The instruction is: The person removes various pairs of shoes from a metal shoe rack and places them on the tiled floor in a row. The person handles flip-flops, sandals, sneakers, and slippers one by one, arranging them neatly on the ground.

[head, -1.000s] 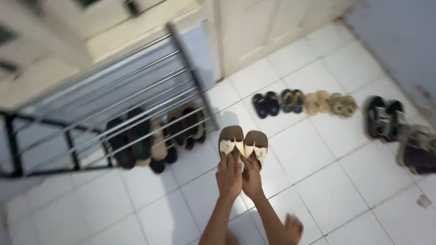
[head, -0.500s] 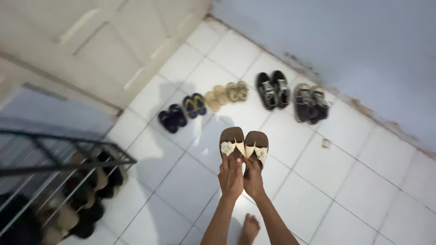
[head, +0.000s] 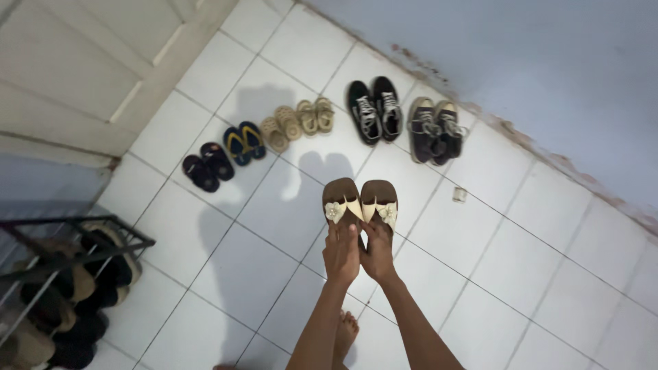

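1. Head view: the left hand (head: 340, 252) is closed around the heel end of the left brown sandal (head: 340, 201), fingers folded over its edge.
2. The right hand (head: 379, 252) grips the heel end of the right brown sandal (head: 381, 201) the same way; the two hands touch side by side.
3. Both sandals are held up over the floor, toes pointing far, soles flat and rounded, each with a cream strap bearing a small flower-shaped ornament.
4. Below lies a floor (head: 480, 274) of glossy white square tiles with dark grout lines.
5. Farther off, pairs stand in a row: dark slippers (head: 208, 167), blue-and-yellow flip-flops (head: 244, 142), two tan woven pairs (head: 297, 123), black laced sneakers (head: 373, 108) and grey-brown laced sneakers (head: 436, 129).
6. A small pale object (head: 459, 194) lies on a tile just right of the held sandals.
7. At near left, a black metal shoe rack (head: 68, 257) holds dark shoes.
8. A cream panelled door (head: 89, 62) stands far left; a pale blue wall (head: 534, 62), scuffed along its base, runs along the far right.
9. A bare foot (head: 345, 332) shows between the forearms.
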